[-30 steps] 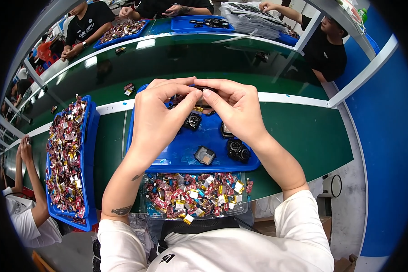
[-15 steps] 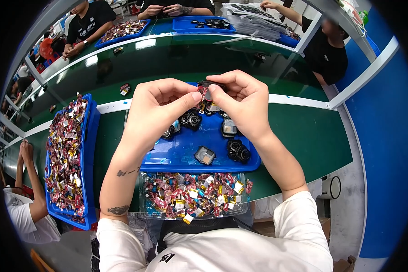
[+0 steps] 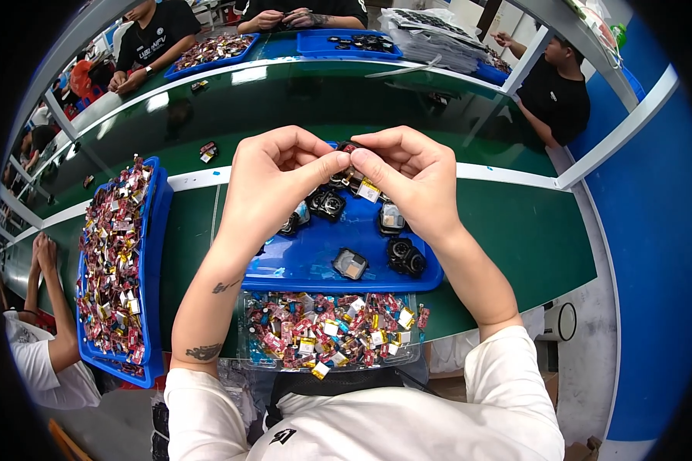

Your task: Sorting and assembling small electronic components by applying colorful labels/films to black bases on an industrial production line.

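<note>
Ideally, the case, largely hidden by fingers, would be steadied at its rim by one hand while the other applies light, even thumb pressure. It lies between the nearly meeting thumbs, the left hand and right hand each closed on it in a pinch, above the far part of the blue tray.

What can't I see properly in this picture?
All in the head view:
- Small dark part: mostly hidden by the fingers of both hands.
- Middle blue tray: its left side is hidden behind the left hand and forearm.
- Pile of little parts: the bottom ones are buried.
- White-shirted co-worker: cut off by the picture's dark rim.
</note>
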Action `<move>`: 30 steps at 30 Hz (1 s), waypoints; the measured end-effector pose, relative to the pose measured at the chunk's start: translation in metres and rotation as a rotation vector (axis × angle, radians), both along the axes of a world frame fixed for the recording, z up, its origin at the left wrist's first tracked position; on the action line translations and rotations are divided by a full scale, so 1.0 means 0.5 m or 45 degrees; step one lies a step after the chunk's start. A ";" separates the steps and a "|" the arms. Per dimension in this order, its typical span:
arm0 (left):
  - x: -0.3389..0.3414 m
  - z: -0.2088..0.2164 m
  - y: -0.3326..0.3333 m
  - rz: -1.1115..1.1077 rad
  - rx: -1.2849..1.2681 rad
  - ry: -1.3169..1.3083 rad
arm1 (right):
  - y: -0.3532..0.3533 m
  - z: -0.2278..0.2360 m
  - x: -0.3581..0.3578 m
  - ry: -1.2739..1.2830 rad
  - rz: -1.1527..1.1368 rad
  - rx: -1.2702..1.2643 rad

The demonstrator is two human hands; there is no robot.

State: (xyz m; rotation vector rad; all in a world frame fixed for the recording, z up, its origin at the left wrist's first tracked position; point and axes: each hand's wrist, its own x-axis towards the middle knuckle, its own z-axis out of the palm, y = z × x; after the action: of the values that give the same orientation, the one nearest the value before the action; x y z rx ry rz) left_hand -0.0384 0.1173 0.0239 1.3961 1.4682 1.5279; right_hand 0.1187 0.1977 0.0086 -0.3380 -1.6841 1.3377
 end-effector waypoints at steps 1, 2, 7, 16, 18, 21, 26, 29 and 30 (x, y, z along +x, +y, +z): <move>0.000 -0.003 0.000 -0.005 0.022 0.019 | 0.000 0.001 -0.001 -0.003 0.004 0.003; -0.003 -0.006 0.000 -0.009 0.044 0.038 | 0.001 0.004 -0.002 -0.051 0.000 0.012; -0.033 0.008 -0.004 -0.048 0.099 0.060 | 0.034 -0.001 -0.013 -0.099 0.059 -0.095; -0.075 0.054 -0.049 0.127 0.238 0.064 | 0.332 -0.097 -0.114 -0.676 -0.542 0.176; -0.082 0.061 -0.057 0.157 0.260 0.072 | 0.392 -0.135 -0.102 -0.792 -0.498 -0.091; -0.088 0.064 -0.065 0.156 0.317 0.083 | 0.434 -0.180 -0.077 -1.120 -0.483 -0.103; -0.087 0.057 -0.054 0.137 0.436 0.096 | 0.420 -0.164 -0.052 -1.389 -0.410 0.475; -0.085 0.059 -0.065 0.192 0.364 0.206 | 0.306 -0.103 -0.055 -1.050 -0.376 0.759; -0.088 0.057 -0.064 0.183 0.345 0.203 | 0.235 -0.065 -0.054 -0.960 -0.261 0.731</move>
State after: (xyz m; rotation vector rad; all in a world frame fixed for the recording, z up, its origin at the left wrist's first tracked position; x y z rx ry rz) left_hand -0.0821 0.0852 0.0522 1.6312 1.5274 1.7947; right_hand 0.0919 0.3152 -0.0240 -0.7028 -2.4758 0.5355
